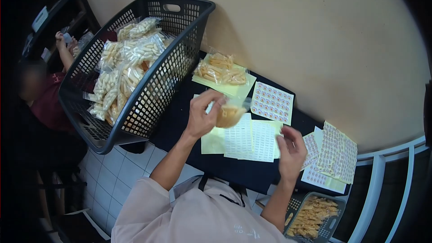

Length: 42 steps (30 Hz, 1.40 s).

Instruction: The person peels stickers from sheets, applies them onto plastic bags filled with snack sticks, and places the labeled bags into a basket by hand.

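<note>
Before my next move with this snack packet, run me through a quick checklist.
1. Packet held: ok, in the left hand.
2. Right hand near the sheets: ok, by their right end.
3. Anything small on the right fingertips: cannot tell.
4. Packet's own label: cannot tell, blurred.
5. White printed sheets kept apart: not ok, they overlap.
6. Large basket off those sheets: ok, it stands to their left.

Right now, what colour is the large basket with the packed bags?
The large basket is dark grey, best seen in the head view.
</note>
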Tool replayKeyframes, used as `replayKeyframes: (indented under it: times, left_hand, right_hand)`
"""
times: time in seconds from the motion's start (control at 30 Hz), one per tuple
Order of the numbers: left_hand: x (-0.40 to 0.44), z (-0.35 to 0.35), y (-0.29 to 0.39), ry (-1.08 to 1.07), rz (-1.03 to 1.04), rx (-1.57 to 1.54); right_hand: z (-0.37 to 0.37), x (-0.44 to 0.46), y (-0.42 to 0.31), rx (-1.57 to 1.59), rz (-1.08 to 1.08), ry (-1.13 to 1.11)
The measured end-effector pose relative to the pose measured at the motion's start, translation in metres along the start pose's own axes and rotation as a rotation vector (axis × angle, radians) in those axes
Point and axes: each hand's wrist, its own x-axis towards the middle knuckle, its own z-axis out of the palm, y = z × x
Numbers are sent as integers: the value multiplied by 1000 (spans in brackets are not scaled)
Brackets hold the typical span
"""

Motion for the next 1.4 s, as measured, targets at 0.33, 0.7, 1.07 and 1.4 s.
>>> replayKeyframes:
  times: [0.33,0.7,1.07,1.4]
  left_hand:
    - [-78,-19,31,-448,-117,-91]
    - [-113,-18,14,-478,-250,-238]
    - [-123,-13,-15,-211,-557,-320]
    - [-121,0,-27,-152,-743,-612]
  right_hand:
    - [59,-27,-12,-129,-85,-638]
    - [60,-53,12,37,33,-742]
    - [44,-59,30,-27,116,-670]
    - [47,-57,45,23,240,-566]
